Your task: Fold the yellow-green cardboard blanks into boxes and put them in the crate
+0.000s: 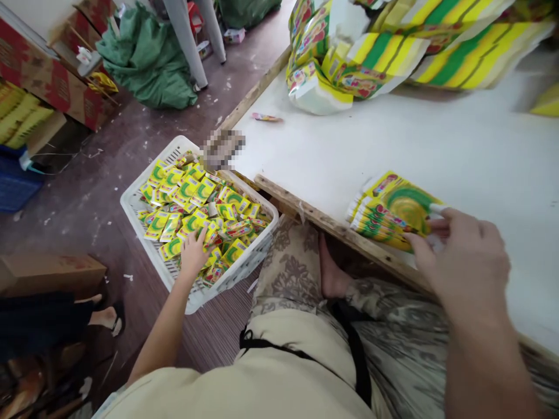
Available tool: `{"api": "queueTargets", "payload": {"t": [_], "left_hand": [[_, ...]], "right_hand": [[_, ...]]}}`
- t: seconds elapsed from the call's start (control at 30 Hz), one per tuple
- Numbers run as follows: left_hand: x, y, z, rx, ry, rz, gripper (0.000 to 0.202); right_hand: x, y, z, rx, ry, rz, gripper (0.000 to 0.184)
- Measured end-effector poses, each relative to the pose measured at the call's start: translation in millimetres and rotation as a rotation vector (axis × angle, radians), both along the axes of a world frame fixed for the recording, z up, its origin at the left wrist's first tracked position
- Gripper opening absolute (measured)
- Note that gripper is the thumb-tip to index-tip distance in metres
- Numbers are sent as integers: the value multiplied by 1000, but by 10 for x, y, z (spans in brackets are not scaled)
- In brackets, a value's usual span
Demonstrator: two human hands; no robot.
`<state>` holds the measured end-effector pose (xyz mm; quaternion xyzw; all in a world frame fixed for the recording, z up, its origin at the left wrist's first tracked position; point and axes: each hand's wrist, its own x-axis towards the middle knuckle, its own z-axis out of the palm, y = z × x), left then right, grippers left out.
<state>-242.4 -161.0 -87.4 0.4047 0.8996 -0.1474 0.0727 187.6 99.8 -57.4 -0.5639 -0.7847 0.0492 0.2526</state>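
My left hand (194, 251) reaches into a white plastic basket (142, 230) at my left, fingers apart and resting on small yellow-and-green packets (187, 189). Whether one is pinched there does not show. On the white tabletop, my right hand (463, 256) has its thumb and fingers closed on the near right edge of a fanned stack of yellow pouches (388, 209). These pouches have green swirls and colourful lettering. The fingers' far side is partly hidden by the stack.
A large pile of yellow-green pouches (371, 58) lies at the table's far side. One small wrapped stick (266, 117) lies nearby. The table has a wooden edge (323, 224). Green sacks (146, 58), cardboard boxes (52, 270) and another person's foot (105, 317) are on the left.
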Motion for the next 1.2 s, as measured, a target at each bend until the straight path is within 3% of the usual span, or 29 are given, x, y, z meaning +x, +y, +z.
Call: {"api": "queueTargets", "payload": {"t": [0.1, 0.2, 0.3, 0.37, 0.47, 0.57, 0.63, 0.7, 0.8, 0.87, 0.93, 1.07, 1.2], "left_hand": [[11, -255, 185, -107, -84, -19, 80], [-76, -320, 456, -170, -150, -53, 87], [-81, -59, 763, -119, -188, -132, 75], [95, 296, 918, 90, -303, -233, 73], [752, 940, 982, 512, -799, -397, 78], [1671, 1505, 861, 872, -1595, -440, 97], [2204, 1769, 779, 1084, -1909, -332, 84], [2561, 1932, 769, 1256, -2056, -143, 60], [2751, 2017, 864, 1403, -2107, 149, 45], [2720, 1998, 909, 1466, -2059, 277, 44], [2637, 1963, 889, 1504, -1945, 354, 44], [2486, 1938, 773, 1499, -1715, 305, 51], [2468, 1896, 718, 1416, -1732, 209, 72]], "right_hand": [[-16, 34, 0, -61, 87, -58, 50], [-35, 72, 40, -185, 272, -147, 56], [-36, 58, 176, -185, 522, -156, 56], [-62, -23, 304, -153, 693, -100, 54], [-193, -272, 465, -252, 909, 73, 49], [-365, -571, 506, -448, 1031, 266, 43], [-435, -725, 474, -510, 1081, 306, 38], [-457, -826, 434, -515, 1105, 299, 33], [-465, -913, 412, -496, 1031, 304, 36], [-504, -942, 401, -493, 943, 323, 41], [-572, -933, 362, -481, 878, 328, 32], [-644, -787, 296, -412, 832, 375, 19], [-523, -673, 387, -316, 869, 331, 15]]}}
